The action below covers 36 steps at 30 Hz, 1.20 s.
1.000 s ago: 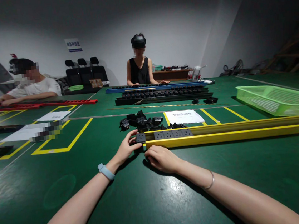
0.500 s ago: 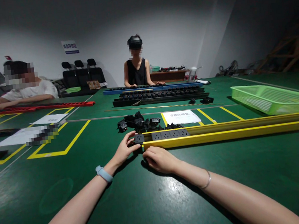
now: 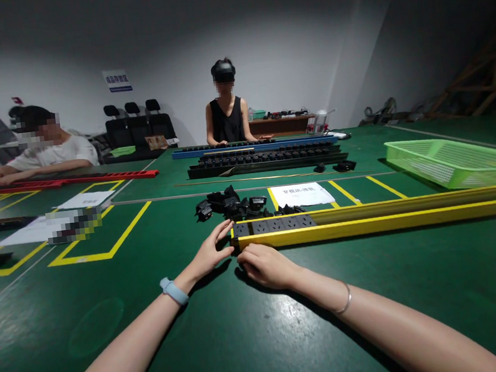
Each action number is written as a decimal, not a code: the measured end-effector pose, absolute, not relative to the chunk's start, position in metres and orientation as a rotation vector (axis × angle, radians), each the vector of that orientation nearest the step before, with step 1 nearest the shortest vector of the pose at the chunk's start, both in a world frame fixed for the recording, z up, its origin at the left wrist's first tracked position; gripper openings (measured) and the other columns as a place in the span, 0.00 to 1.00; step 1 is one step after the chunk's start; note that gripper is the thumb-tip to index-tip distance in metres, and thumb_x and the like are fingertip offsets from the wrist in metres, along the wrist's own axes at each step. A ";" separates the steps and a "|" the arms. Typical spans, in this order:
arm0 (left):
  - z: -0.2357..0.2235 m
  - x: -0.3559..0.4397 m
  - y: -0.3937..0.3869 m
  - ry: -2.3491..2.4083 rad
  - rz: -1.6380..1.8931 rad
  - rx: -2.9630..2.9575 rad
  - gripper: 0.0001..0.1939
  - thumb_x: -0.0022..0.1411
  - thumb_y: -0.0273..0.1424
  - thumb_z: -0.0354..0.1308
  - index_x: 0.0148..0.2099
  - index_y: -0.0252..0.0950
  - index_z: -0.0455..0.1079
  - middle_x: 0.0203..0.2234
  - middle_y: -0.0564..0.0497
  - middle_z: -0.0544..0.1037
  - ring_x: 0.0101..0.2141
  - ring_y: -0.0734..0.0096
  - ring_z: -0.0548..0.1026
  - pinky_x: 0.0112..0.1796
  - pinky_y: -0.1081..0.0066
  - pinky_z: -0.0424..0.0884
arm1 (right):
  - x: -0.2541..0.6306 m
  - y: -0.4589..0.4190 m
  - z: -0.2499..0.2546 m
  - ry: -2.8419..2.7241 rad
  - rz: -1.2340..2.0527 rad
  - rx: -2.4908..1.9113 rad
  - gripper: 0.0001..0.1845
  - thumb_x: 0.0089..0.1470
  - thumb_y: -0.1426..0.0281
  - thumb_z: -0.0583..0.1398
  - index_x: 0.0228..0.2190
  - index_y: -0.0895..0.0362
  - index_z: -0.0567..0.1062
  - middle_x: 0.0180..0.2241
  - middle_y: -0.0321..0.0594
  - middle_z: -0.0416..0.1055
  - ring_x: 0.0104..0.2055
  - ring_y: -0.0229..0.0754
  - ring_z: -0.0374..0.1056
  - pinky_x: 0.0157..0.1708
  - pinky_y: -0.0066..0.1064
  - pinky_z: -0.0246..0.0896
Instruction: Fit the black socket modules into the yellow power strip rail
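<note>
My left hand (image 3: 208,253) is at the near-left end of a long yellow rail (image 3: 369,226), thumb and fingers apart, fingertips at the rail's open end. Inside that end sits a black socket module (image 3: 241,229). After a small gap, several more socket modules (image 3: 283,224) stand in a row in the channel. My right hand (image 3: 266,266) is curled against the rail's front wall close to its left end; what its fingers hold, if anything, is hidden. Loose black modules (image 3: 227,203) lie piled just behind the rail.
A light green basket (image 3: 456,165) stands at the right behind the rail. A paper label (image 3: 301,195) lies beyond the rail. Farther back are black and blue rails (image 3: 267,164) before a seated person (image 3: 227,116). Another person (image 3: 56,151) sits at the left by red rails (image 3: 108,177).
The end socket module has slid rightward from the rail's mouth into the channel. My left hand has followed slightly right, its fingers now off the module. My right hand stays in place.
</note>
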<state>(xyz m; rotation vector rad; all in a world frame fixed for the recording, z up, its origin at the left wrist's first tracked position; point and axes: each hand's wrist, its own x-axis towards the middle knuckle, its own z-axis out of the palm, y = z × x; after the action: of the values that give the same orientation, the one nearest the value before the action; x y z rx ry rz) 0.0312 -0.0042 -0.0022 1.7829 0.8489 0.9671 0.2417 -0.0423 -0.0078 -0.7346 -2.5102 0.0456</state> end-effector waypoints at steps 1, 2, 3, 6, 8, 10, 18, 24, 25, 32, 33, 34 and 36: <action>-0.003 0.031 -0.004 0.843 0.957 1.791 0.38 0.56 0.29 0.60 0.66 0.37 0.49 0.63 0.40 0.58 0.64 0.61 0.54 0.63 0.57 0.46 | 0.242 -0.042 -0.008 -2.508 0.045 -0.737 0.08 0.56 0.75 0.56 0.40 0.57 0.69 0.33 0.42 0.70 0.36 0.41 0.64 0.38 0.30 0.60; -0.003 0.030 -0.004 0.836 0.950 1.797 0.38 0.57 0.29 0.60 0.66 0.37 0.49 0.63 0.40 0.58 0.64 0.61 0.53 0.64 0.57 0.46 | 0.242 -0.042 -0.008 -2.508 0.046 -0.738 0.08 0.56 0.75 0.56 0.39 0.57 0.69 0.33 0.42 0.70 0.36 0.41 0.64 0.37 0.30 0.60; -0.003 0.030 -0.004 0.830 0.946 1.800 0.38 0.57 0.28 0.59 0.66 0.37 0.48 0.64 0.40 0.58 0.64 0.61 0.53 0.64 0.57 0.45 | 0.242 -0.043 -0.007 -2.508 0.047 -0.735 0.08 0.56 0.75 0.56 0.39 0.57 0.69 0.33 0.42 0.70 0.36 0.41 0.64 0.37 0.30 0.60; -0.003 0.029 -0.003 0.826 0.942 1.798 0.39 0.57 0.28 0.59 0.67 0.37 0.47 0.63 0.41 0.58 0.64 0.61 0.53 0.64 0.57 0.45 | 0.241 -0.044 -0.005 -2.511 0.057 -0.722 0.08 0.55 0.76 0.56 0.39 0.57 0.69 0.33 0.42 0.70 0.36 0.41 0.64 0.37 0.30 0.59; -0.004 0.029 -0.003 0.824 0.935 1.787 0.39 0.57 0.28 0.59 0.67 0.37 0.46 0.63 0.41 0.59 0.64 0.61 0.54 0.64 0.57 0.45 | 0.241 -0.044 -0.003 -2.515 0.064 -0.724 0.08 0.56 0.76 0.55 0.39 0.57 0.69 0.33 0.42 0.70 0.36 0.41 0.64 0.37 0.30 0.59; -0.004 0.028 -0.004 0.809 0.933 1.770 0.40 0.58 0.28 0.59 0.68 0.36 0.45 0.63 0.41 0.59 0.64 0.61 0.54 0.64 0.57 0.45 | 0.241 -0.045 -0.002 -2.520 0.069 -0.729 0.08 0.56 0.76 0.55 0.39 0.57 0.69 0.33 0.42 0.70 0.36 0.41 0.63 0.37 0.30 0.59; -0.005 0.028 -0.004 0.802 0.918 1.786 0.40 0.58 0.28 0.59 0.68 0.37 0.45 0.63 0.41 0.59 0.64 0.59 0.54 0.64 0.55 0.45 | 0.241 -0.044 -0.003 -2.513 0.075 -0.741 0.08 0.57 0.75 0.55 0.40 0.58 0.69 0.33 0.42 0.69 0.36 0.41 0.63 0.37 0.30 0.60; -0.006 0.027 -0.002 0.858 0.894 1.854 0.41 0.58 0.30 0.59 0.68 0.39 0.45 0.63 0.42 0.60 0.64 0.59 0.54 0.63 0.53 0.45 | 0.241 -0.044 -0.005 -2.504 0.064 -0.736 0.08 0.56 0.75 0.55 0.40 0.57 0.69 0.33 0.42 0.69 0.36 0.41 0.64 0.37 0.30 0.61; -0.006 0.028 -0.002 0.857 0.895 1.855 0.41 0.58 0.31 0.60 0.68 0.39 0.45 0.63 0.42 0.60 0.64 0.58 0.54 0.63 0.53 0.45 | 0.242 -0.044 -0.005 -2.501 0.058 -0.734 0.08 0.56 0.75 0.55 0.40 0.57 0.69 0.33 0.42 0.69 0.35 0.41 0.64 0.37 0.30 0.61; -0.006 0.033 -0.003 0.954 0.979 1.971 0.43 0.55 0.35 0.63 0.68 0.40 0.45 0.61 0.42 0.63 0.61 0.57 0.59 0.62 0.54 0.49 | 0.241 -0.044 -0.003 -2.347 -0.055 -0.679 0.13 0.55 0.78 0.52 0.42 0.58 0.70 0.40 0.45 0.72 0.42 0.43 0.66 0.44 0.35 0.64; -0.007 0.034 -0.002 0.999 0.984 2.007 0.45 0.54 0.36 0.64 0.68 0.40 0.46 0.60 0.42 0.63 0.61 0.57 0.60 0.61 0.54 0.51 | 0.240 -0.043 -0.001 -2.308 -0.079 -0.699 0.14 0.55 0.78 0.52 0.43 0.58 0.69 0.42 0.46 0.71 0.46 0.44 0.65 0.47 0.38 0.63; -0.010 0.036 0.000 1.042 0.974 2.040 0.45 0.53 0.36 0.64 0.68 0.40 0.46 0.60 0.41 0.63 0.60 0.56 0.61 0.61 0.54 0.52 | 0.239 -0.042 0.000 -2.278 -0.103 -0.724 0.15 0.55 0.78 0.52 0.44 0.58 0.69 0.46 0.47 0.71 0.50 0.45 0.64 0.50 0.40 0.61; -0.015 0.039 0.004 1.116 0.917 2.095 0.46 0.52 0.37 0.64 0.68 0.38 0.47 0.60 0.40 0.63 0.59 0.54 0.61 0.59 0.55 0.55 | 0.237 -0.040 0.004 -2.271 -0.139 -0.766 0.17 0.56 0.76 0.53 0.48 0.58 0.68 0.52 0.47 0.68 0.57 0.47 0.59 0.57 0.43 0.56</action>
<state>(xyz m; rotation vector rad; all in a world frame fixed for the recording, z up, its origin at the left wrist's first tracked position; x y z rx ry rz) 0.0391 0.0039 -0.0146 2.0949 1.1160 0.9169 0.2366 -0.0401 0.0038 -0.7662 -2.2708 -0.1394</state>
